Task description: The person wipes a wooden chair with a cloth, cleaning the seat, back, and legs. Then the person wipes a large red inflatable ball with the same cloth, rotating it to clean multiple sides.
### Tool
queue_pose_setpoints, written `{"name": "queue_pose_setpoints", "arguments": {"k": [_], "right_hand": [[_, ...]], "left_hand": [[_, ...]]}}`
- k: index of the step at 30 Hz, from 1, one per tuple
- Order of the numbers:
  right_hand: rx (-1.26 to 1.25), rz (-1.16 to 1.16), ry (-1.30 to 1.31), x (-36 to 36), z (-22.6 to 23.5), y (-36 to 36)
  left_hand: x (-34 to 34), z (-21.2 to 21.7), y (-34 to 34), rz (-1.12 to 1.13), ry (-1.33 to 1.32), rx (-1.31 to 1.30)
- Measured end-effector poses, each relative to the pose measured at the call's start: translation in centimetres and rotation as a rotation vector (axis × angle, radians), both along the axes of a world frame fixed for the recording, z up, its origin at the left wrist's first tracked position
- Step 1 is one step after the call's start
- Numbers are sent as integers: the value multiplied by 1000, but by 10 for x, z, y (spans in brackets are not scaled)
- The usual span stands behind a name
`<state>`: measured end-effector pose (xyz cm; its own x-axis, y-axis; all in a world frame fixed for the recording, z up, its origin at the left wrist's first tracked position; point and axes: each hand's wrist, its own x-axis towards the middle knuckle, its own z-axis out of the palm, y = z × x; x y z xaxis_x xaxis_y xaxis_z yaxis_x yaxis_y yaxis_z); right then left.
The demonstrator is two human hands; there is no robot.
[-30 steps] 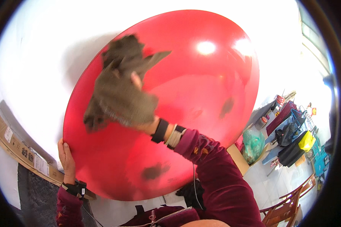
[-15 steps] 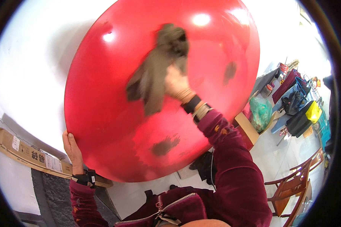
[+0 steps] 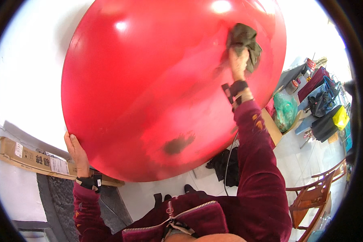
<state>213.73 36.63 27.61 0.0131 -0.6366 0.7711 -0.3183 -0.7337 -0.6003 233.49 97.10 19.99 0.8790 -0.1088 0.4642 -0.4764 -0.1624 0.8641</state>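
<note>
A large, glossy red round panel, like a tabletop (image 3: 149, 88), stands tilted before me and takes up most of the view. At its lower left rim, my left hand (image 3: 77, 155) grips the edge; some of its fingers are hidden. My right hand (image 3: 238, 62) is closed on a crumpled dark olive cloth (image 3: 243, 37), pressed to the panel's upper right. A dark smudge (image 3: 179, 144) marks the lower middle of the red surface, and faint streaks run up toward the cloth.
A long cardboard box (image 3: 36, 160) lies along the white wall at left. Right of the panel are a green plastic bag (image 3: 285, 112) in an open carton, hanging clothes (image 3: 324, 125) and a wooden chair (image 3: 310, 199). Black fabric (image 3: 224, 163) lies on the tiled floor below.
My right hand has swept the cloth from the panel's upper middle to the right, over where another dark smudge showed. My left hand keeps its place on the rim.
</note>
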Motion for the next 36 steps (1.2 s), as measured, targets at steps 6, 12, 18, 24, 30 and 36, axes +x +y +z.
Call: {"name": "queue_pose_setpoints", "arguments": {"k": [6,12,18,24,30,36], "right_hand": [[-408,208,726,25,-107,256],[-552,899,1077,28,-169,370],[-2,888,248,18,-112,294],[-673,229,497,7,-35,127],[-550,-91,16,44,71,56],[-570,181,355,72,-8,233]], "left_hand": [[-5,3,0,-50,20,1],[-2,4,3,5,9,36],[1,3,2,-39,20,-24],[-5,5,1,9,-4,18],[-3,5,2,42,-13,70],[-5,4,0,-22,-38,22]]}}
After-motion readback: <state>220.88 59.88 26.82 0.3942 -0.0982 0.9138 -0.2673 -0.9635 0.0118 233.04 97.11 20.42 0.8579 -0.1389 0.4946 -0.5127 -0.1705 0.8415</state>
